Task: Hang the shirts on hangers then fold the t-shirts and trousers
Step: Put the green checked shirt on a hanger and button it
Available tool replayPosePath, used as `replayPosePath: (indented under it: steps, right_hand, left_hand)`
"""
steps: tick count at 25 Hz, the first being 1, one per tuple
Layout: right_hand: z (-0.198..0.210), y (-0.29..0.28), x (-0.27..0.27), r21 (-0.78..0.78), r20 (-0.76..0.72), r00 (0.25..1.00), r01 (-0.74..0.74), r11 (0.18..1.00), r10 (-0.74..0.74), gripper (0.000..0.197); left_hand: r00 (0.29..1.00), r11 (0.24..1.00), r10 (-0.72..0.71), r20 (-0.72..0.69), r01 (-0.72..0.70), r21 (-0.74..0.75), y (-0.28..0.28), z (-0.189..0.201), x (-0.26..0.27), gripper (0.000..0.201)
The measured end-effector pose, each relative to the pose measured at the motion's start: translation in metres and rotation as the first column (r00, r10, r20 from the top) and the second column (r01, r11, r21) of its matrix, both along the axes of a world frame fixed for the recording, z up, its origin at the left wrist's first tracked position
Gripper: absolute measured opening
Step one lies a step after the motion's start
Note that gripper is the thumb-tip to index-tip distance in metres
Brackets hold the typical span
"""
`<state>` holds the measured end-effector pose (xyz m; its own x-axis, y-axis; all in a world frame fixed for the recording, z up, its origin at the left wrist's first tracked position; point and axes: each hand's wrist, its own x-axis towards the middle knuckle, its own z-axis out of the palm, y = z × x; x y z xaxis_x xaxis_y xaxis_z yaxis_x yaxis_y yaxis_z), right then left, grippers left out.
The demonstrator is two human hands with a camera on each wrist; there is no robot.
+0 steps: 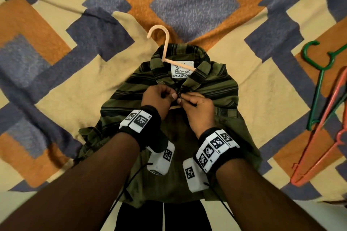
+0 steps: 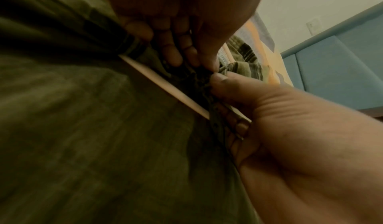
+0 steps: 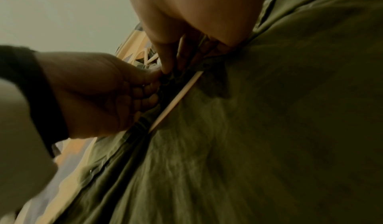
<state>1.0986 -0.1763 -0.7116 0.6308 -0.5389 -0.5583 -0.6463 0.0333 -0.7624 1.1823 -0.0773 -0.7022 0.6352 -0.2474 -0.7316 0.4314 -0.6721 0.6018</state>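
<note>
Striped green shirt [image 1: 212, 80] on cream hanger [image 1: 165, 43], flat on bed [image 1: 78, 80], left hand [image 1: 157, 97] and right hand [image 1: 197, 105] fingers pinching its front edges together below collar, spare hangers [image 1: 319, 88] well apart at right edge

Patchwork bedspread [image 1: 75, 73], orange, cream, purple; pale wall [image 2: 311, 1]; blue padded headboard [image 2: 331, 73].

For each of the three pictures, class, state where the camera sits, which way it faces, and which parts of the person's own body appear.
Head: worn high, looking down at the green shirt on a peach hanger; both forearms, left hand, right hand.
Left wrist: looks along its hand at the shirt front; both hands show.
Right wrist: looks along its hand likewise; both hands, a black wristband.
Shared: both wrist views show the hanger's bar and pinching fingers.
</note>
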Motion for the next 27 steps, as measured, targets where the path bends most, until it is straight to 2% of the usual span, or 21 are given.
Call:
replayPosePath:
  steps: [6,12,15,18,21,24,27]
  right_hand:
    - [-0.008,0.006,-0.006,-0.036,0.050,0.999,-0.004,0.999,0.006,0.023]
    - [-0.016,0.008,-0.012,-0.075,0.035,0.993,-0.112,0.991,0.115,0.023]
    - [-0.016,0.006,-0.014,-0.101,0.069,0.987,-0.138,0.985,0.145,0.029]
    - [-0.008,0.003,-0.010,0.041,0.084,0.996,-0.024,0.999,0.020,0.027]
    - [0.000,0.004,-0.002,0.178,0.054,0.992,0.105,0.978,-0.116,0.019]
    - [0.004,0.001,-0.003,0.148,0.058,0.997,0.041,0.988,-0.050,0.015]
    - [0.003,-0.002,-0.005,0.087,0.035,0.998,-0.054,0.995,0.051,0.014]
  left_hand:
    - [0.998,0.995,0.053,0.033,-0.056,0.088,-0.005,0.002,-0.005,0.007]
    - [0.990,0.990,0.139,-0.020,-0.139,-0.012,-0.001,0.002,-0.008,0.016]
    - [0.987,0.986,0.160,-0.009,-0.160,0.045,-0.003,0.003,-0.005,0.013]
    - [0.993,0.986,0.117,0.019,-0.118,0.117,-0.008,0.001,-0.004,0.013]
    - [0.997,0.993,0.072,-0.006,-0.071,0.092,-0.008,0.004,-0.009,0.013]
    - [0.998,0.997,0.046,-0.053,-0.042,0.069,-0.005,0.003,-0.009,0.012]
    - [0.998,0.989,-0.061,-0.013,0.062,0.134,-0.004,0.005,-0.007,0.009]
